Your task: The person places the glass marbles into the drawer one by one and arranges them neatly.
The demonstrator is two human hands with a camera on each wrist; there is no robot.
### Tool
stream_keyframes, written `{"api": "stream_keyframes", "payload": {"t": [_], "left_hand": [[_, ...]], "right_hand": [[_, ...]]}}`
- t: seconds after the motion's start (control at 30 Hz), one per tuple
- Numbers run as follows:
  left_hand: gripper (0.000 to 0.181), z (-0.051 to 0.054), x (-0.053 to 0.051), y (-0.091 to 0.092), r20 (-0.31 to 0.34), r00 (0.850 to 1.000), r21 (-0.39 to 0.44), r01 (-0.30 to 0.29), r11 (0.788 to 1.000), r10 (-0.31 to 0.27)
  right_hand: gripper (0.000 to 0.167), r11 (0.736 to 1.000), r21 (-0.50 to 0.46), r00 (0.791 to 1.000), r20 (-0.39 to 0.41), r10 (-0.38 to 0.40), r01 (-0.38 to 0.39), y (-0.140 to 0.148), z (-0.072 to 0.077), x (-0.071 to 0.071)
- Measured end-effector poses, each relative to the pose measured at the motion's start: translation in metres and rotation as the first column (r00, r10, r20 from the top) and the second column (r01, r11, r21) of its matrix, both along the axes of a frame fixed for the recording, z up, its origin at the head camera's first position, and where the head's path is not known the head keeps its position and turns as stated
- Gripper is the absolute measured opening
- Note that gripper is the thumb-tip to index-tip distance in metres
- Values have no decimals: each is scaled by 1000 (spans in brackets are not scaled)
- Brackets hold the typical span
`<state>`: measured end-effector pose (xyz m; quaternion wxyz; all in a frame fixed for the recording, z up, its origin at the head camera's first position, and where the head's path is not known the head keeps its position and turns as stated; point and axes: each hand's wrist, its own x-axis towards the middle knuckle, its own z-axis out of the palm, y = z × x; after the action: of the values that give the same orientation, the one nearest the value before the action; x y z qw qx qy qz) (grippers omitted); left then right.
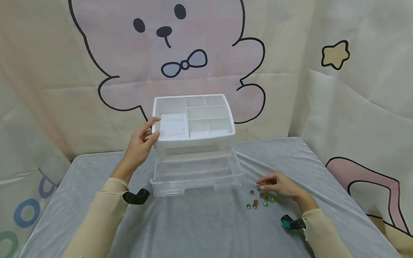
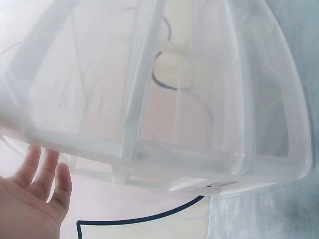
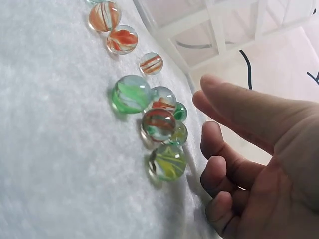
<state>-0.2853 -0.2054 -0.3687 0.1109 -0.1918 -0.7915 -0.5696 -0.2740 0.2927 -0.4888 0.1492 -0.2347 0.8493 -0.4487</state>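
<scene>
A plastic storage box (image 1: 196, 183) stands on the table, with a white compartment tray (image 1: 208, 112) at its top and clear walls below. At the tray's left edge, my left hand (image 1: 138, 145) grips the rim, one finger and the thumb over it; in the left wrist view its other fingers (image 2: 42, 172) lie along the side wall. Several glass marbles (image 3: 130, 94) with green, orange and yellow swirls lie right of the box. Just beside them hovers my right hand (image 1: 279, 184), fingers bent loosely, with nothing visible between thumb and fingertips.
Grey cloth covers the table (image 1: 194, 240). Behind it hangs a curtain (image 1: 292, 97) with a printed bear, close to the back of the box. Black bands with small devices (image 1: 136, 197) sit on both wrists.
</scene>
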Motion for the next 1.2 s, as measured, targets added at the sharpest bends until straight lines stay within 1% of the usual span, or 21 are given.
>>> {"api": "stream_keyframes", "payload": {"t": [0.23,0.43,0.6,0.7,0.8,0.97,1.2], "left_hand": [[48,1,-1,0,4,1000,9,0,1000,0],[49,0,-2,0,6,1000,4,-5,1000,5],[49,1,-2,0,9,1000,4,-1,1000,1],[48,1,-1,0,11,1000,5,0,1000,-1],[48,0,-2,-1,8,1000,0,-7,1000,7],[48,-2,-2,-2,-15,1000,-6,-9,1000,9],[47,-1,-2,-1,-24,1000,-4,2,1000,-2]], "right_hand": [[27,1000,27,1000,-13,-8,8,0,-2,-1],[25,1000,21,1000,-8,-15,15,0,-2,-4],[23,1000,16,1000,-29,-5,6,-1,-6,-5],[22,1000,26,999,-32,-16,16,-2,-8,-5],[23,999,48,999,-34,-19,21,-3,-6,-4],[21,996,87,997,-71,-24,31,-7,-4,-2],[18,991,115,992,-110,-60,73,-9,-8,-3]]}}
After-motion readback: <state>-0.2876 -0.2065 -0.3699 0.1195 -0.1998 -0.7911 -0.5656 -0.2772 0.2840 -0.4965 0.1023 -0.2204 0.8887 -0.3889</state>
